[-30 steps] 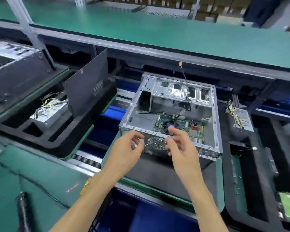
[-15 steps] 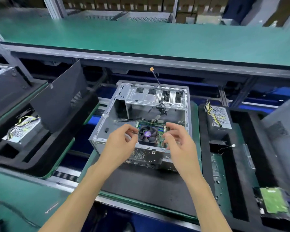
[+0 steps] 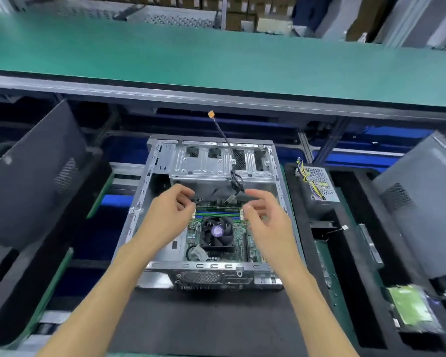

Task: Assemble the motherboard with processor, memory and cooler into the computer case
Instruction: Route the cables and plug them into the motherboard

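Observation:
A silver computer case lies open on a black pallet mat. Inside it sits the green motherboard, carrying a black cooler fan and memory sticks just beyond the fan. My left hand hovers over the left end of the memory and my right hand over the right end. Both have loosely curled fingers, and I see nothing held in either. Parts of the board lie hidden under my hands. A black cable with an orange tip rises from the drive cage.
A power supply with yellow wires sits in the black foam tray to the right. A dark side panel leans at the left and a grey one at the right. A green drive board lies near right. A green shelf runs above.
Both hands have moved from the case's near rim deeper inside, now over the memory beyond the fan. The view has shifted so the case sits more centred and closer.

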Demonstrator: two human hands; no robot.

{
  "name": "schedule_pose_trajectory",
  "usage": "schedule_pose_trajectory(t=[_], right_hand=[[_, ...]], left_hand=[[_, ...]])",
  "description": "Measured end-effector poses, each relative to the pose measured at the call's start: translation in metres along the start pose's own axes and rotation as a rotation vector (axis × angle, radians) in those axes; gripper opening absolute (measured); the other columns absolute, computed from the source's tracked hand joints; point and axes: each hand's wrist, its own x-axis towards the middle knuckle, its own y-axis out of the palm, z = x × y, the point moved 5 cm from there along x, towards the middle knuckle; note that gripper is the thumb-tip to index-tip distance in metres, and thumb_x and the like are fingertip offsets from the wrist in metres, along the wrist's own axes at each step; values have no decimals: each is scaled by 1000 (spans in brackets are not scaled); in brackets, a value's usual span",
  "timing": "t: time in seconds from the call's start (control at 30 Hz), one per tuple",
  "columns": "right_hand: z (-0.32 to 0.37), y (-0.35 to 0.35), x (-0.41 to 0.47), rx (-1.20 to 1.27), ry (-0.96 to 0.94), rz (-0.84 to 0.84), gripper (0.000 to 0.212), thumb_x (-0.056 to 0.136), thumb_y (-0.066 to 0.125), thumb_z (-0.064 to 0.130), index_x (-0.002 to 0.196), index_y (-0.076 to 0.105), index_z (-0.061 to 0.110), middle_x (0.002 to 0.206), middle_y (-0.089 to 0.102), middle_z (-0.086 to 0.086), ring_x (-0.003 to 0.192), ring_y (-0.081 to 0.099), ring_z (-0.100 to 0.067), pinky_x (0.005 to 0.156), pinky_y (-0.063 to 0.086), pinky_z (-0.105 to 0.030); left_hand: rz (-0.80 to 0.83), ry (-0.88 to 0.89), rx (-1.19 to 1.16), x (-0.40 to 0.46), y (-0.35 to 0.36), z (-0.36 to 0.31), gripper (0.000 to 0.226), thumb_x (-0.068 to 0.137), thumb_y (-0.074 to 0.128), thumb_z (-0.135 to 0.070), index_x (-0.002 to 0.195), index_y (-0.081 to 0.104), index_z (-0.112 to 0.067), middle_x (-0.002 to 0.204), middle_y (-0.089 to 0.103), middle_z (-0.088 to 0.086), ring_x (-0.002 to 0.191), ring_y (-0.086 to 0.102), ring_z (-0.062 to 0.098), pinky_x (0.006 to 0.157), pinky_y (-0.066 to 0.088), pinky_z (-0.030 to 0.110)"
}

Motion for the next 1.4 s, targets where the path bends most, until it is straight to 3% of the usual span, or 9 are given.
schedule_pose_trajectory(t=[0.3, 0.53, 0.73, 0.83, 0.9, 0.97, 1.1, 1.2, 1.4], right_hand=[[-15, 14, 27, -142, 56, -93, 22, 99, 63, 23, 118, 60, 33, 95, 66, 12, 88, 61, 2, 72, 48, -11], [-34, 21, 65, -277, 71, -122, 35, 94, 69, 34, 123, 50, 32, 112, 55, 10, 96, 60, -1, 79, 51, -21], [-40, 26, 94, -464, 10, -106, 48, 88, 75, 42, 128, 49, 34, 106, 54, 12, 86, 59, -2, 74, 52, -25], [-37, 26, 111, -602, -19, -105, 29, 90, 72, 36, 116, 61, 31, 94, 57, 13, 74, 58, -4, 70, 53, -30], [-34, 24, 120, -648, -37, -104, 11, 91, 69, 31, 102, 68, 31, 83, 61, 14, 74, 60, -3, 67, 53, -32], [-33, 22, 128, -648, -45, -108, 3, 91, 67, 35, 90, 69, 33, 74, 61, 14, 73, 62, -3, 63, 52, -30], [-31, 20, 141, -673, -36, -90, 26, 87, 67, 59, 86, 68, 33, 71, 64, 14, 71, 61, -3, 59, 50, -28], [-32, 19, 152, -716, 3, -72, 29, 85, 68, 58, 75, 66, 31, 67, 66, 13, 70, 63, -5, 53, 46, -25], [-37, 19, 155, -664, -12, -68, 30, 84, 69, 38, 62, 62, 19, 54, 61, 4, 57, 61, -15, 55, 53, -32]], left_hand=[[229, -4, 40, 53, 37, 5, 27, 95, 62, -26, 120, 52, -24, 111, 58, -8, 92, 59, 9, 71, 43, 21], [305, -11, 141, 75, 61, -3, 30, 96, 58, -36, 118, 40, -26, 96, 58, -5, 90, 63, 21, 84, 55, 48], [257, 97, 152, 84, 70, -12, 16, 95, 56, -35, 109, 49, -32, 74, 61, -5, 70, 62, 16, 71, 55, 42], [159, 146, 151, 94, 64, -18, 10, 96, 55, -33, 102, 62, -32, 59, 57, -9, 57, 56, 8, 57, 47, 32], [108, 171, 211, 99, 61, -24, 14, 96, 54, -36, 101, 66, -32, 57, 56, -10, 58, 54, 6, 59, 44, 30], [84, 192, 264, 101, 61, -29, 18, 96, 54, -40, 105, 67, -32, 62, 63, -8, 64, 60, 10, 64, 50, 32], [74, 266, 380, 101, 70, -41, 25, 97, 49, -30, 115, 67, -30, 99, 72, -7, 92, 67, 18, 72, 51, 34], [88, 289, 465, 103, 77, -43, 32, 100, 43, -22, 122, 64, -28, 114, 69, -3, 104, 65, 24, 79, 54, 41], [176, 308, 506, 109, 84, -38, 44, 103, 37, -23, 137, 53, -47, 101, 60, -7, 96, 62, 23, 72, 50, 39]])
